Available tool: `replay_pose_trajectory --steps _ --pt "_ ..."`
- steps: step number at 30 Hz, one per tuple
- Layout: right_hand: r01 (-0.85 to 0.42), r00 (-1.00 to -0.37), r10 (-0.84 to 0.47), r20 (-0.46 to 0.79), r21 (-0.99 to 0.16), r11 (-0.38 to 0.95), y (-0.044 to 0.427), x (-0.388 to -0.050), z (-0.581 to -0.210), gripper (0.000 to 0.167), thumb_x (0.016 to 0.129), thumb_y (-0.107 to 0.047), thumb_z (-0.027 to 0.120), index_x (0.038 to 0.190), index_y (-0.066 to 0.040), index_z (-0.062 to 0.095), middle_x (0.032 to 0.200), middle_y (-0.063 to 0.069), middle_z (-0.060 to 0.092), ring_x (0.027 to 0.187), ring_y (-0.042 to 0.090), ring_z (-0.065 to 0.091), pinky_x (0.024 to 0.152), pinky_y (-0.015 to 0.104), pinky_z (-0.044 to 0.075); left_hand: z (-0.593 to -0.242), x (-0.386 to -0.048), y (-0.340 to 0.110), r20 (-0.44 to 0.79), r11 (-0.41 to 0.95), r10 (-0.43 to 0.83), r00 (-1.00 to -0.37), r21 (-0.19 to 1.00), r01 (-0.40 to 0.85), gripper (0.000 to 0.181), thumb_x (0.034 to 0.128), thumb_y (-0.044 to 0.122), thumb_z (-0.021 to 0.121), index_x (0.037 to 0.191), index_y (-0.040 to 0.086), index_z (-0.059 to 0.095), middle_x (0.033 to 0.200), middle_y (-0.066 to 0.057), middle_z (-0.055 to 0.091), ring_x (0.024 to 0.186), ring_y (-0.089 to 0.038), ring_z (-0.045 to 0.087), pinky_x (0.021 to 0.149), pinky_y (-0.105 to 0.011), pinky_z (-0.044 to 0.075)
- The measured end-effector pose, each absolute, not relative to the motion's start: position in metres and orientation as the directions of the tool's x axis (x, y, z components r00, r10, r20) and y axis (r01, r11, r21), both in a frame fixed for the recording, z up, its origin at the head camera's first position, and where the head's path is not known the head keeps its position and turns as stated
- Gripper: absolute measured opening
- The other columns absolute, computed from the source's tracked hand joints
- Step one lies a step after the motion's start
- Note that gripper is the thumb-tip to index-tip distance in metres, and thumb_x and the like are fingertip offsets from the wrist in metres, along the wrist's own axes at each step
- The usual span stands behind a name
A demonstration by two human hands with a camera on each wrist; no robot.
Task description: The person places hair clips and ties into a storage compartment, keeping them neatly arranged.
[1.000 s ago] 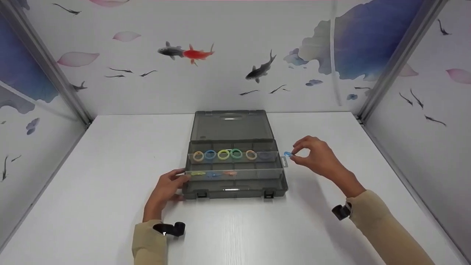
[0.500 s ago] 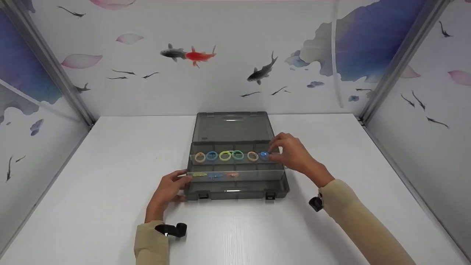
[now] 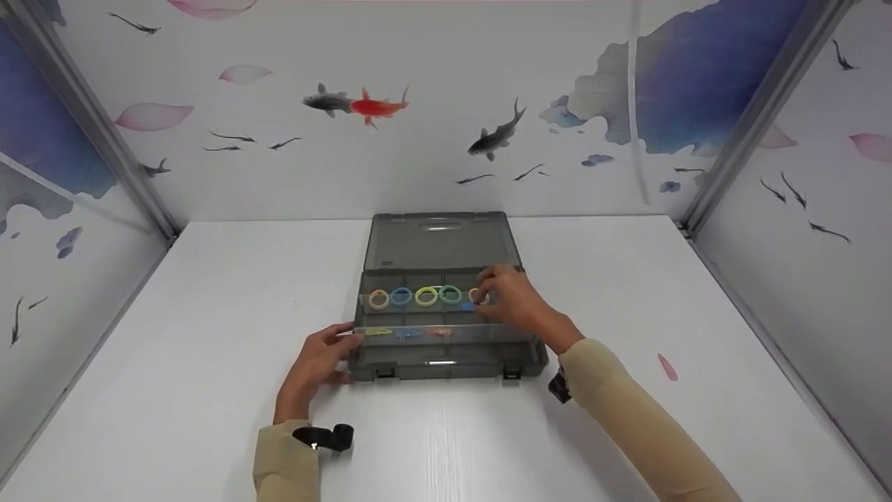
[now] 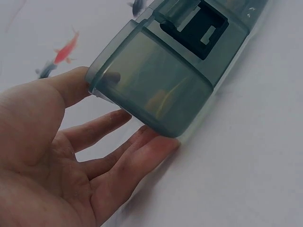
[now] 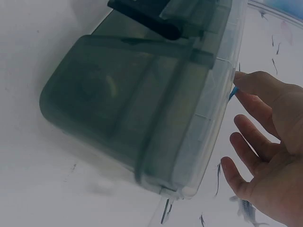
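Observation:
A smoky see-through divider box (image 3: pixel 446 367) lies on the table with its lid (image 3: pixel 442 244) folded back. Several coloured rings (image 3: pixel 426 296) line its rear part; small yellow, blue and orange pieces (image 3: pixel 409 334) lie nearer the front, their kind unclear. My left hand (image 3: pixel 316 359) holds the box's left front corner, thumb at the rim and fingers along the side in the left wrist view. Thumb and index finger of my right hand (image 3: pixel 514 300) pinch a small blue piece (image 3: pixel 467 305) above the box's right half, partly covering the rightmost ring. Only a sliver of it shows in the right wrist view.
White table (image 3: pixel 446 446) surrounds the box. Panels printed with fish and petals (image 3: pixel 418 153) stand at the back and sides. A hang tab (image 5: pixel 165 210) sticks out from the box's right side.
My right hand has carried the blue piece leftward from beside the box to over its right half. The left hand stays at the box's side.

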State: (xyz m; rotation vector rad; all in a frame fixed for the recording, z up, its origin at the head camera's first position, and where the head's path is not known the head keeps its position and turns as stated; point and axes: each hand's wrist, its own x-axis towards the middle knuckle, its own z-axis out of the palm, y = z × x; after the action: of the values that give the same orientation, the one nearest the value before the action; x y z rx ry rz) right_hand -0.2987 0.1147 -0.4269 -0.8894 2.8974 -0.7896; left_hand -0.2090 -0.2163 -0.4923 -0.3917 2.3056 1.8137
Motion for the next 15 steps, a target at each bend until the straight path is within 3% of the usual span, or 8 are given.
replay_pose_trajectory --steps 4,15 --pt "-0.521 -0.838 -0.532 0.121 -0.469 0.713 0.109 -0.300 -0.431 0.011 0.088 -0.016 0.076 0.094 -0.006 0.080 0.132 0.018 0.061 0.125 0.037 0.052 0.105 0.058 0.043 -0.493 -0.209 -0.216 -0.303 0.216 -0.093 -0.948 0.924 -0.317 0.056 0.0969 0.032 0.064 0.148 0.013 0.049 0.141 -0.019 0.055 0.118 -0.029 0.058 0.069 -0.031 0.058" --pt "-0.469 -0.846 -0.533 -0.006 -0.466 0.750 0.096 -0.306 -0.441 0.012 0.086 -0.023 0.080 0.090 -0.011 0.079 0.136 0.012 0.060 0.135 0.035 0.047 0.116 0.069 0.023 -0.492 -0.209 -0.215 -0.306 0.199 -0.093 -0.947 0.927 -0.319 0.058 0.0962 0.031 0.065 0.149 0.012 0.047 0.142 -0.019 0.054 0.120 -0.031 0.058 0.070 -0.032 0.060"
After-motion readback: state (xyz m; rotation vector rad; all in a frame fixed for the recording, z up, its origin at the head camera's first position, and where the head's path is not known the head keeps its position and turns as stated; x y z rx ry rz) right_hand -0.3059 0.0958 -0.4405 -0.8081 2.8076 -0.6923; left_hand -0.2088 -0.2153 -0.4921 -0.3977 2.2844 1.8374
